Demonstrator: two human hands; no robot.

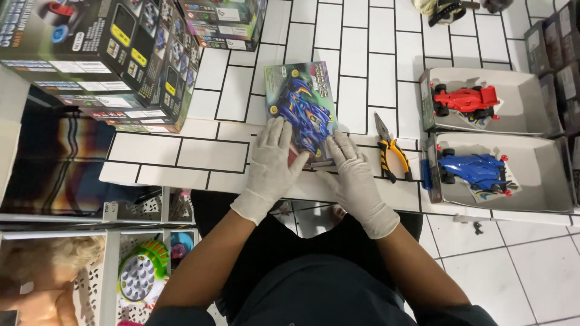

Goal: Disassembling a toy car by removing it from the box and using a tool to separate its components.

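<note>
1. Left hand [273,162] in a white glove lies flat, fingers spread, on the lower left corner of the toy car box [301,113]. It's pressing on it, not gripping.
2. Right hand [356,178], gloved too, sits at the box's lower right edge with fingers loosely apart, touching the edge. Can't tell if the fingertips are hooked under a flap.
3. The box itself is flat on the white tiled surface [199,154], printed face up with a blue racer on it, straight out at 12 o'clock from the person.
4. My take on doing this bit well: keep the left palm as the anchor so the box doesn't skate on the tile, and let the right fingertips do the work at the edge, gently, so the card doesn't tear.
5. Yellow-handled pliers [391,156] lie just beside the right hand at 3 o'clock.
6. Further out at 3 o'clock, two open trays: a red toy car [465,99] in the far one, a blue toy car [474,171] in the near one.
7. At 10 o'clock, a stack of big toy boxes [103,60].
</note>
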